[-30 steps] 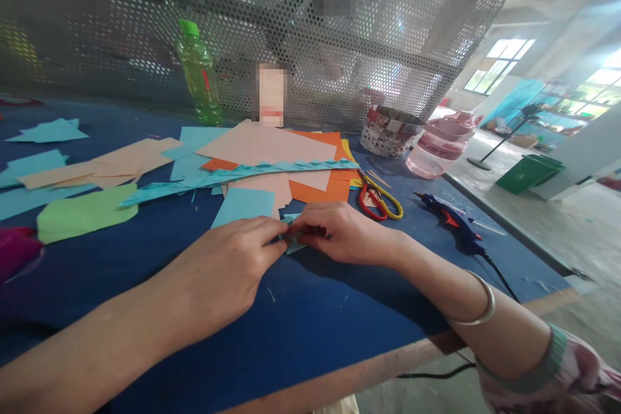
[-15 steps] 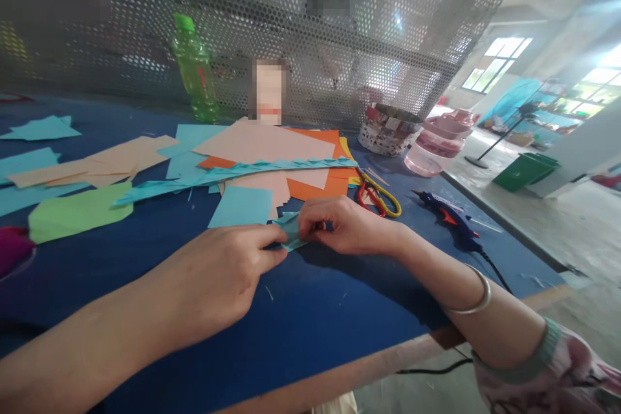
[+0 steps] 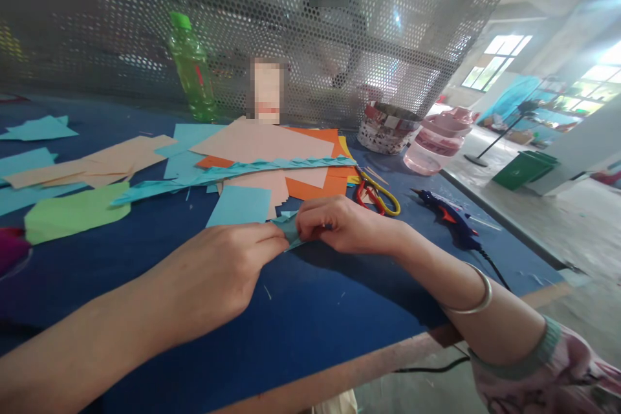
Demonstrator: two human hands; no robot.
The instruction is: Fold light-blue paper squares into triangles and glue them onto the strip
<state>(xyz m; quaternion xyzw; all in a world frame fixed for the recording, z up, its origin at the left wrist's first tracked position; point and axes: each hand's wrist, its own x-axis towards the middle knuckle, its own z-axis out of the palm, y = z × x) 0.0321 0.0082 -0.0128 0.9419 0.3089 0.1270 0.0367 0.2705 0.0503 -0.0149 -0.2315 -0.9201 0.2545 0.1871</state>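
Both hands meet over the blue tabletop [image 3: 160, 310], pinching a small folded piece of light-blue paper [image 3: 290, 230] between them. My left hand [image 3: 226, 268] holds its left end between thumb and fingers. My right hand [image 3: 339, 226] grips the other end, hiding part of it. Just beyond them lies a square light-blue sheet [image 3: 237, 206]. Further on, a long pleated light-blue paper strip [image 3: 233, 174] rests across a peach sheet [image 3: 262, 143] and an orange sheet [image 3: 315, 187].
Red-and-yellow-handled scissors [image 3: 373, 197] and a blue hot glue gun [image 3: 449, 223] lie right of my right hand. A green bottle [image 3: 191, 71], woven paper basket [image 3: 388, 129] and pink-lidded jar [image 3: 434, 149] stand by a perforated metal screen [image 3: 378, 32]. A person [image 3: 266, 90] sits beyond it.
My hands have drawn closer together around the small blue paper piece, and it has shifted slightly in their fingers. The view has drifted a little.
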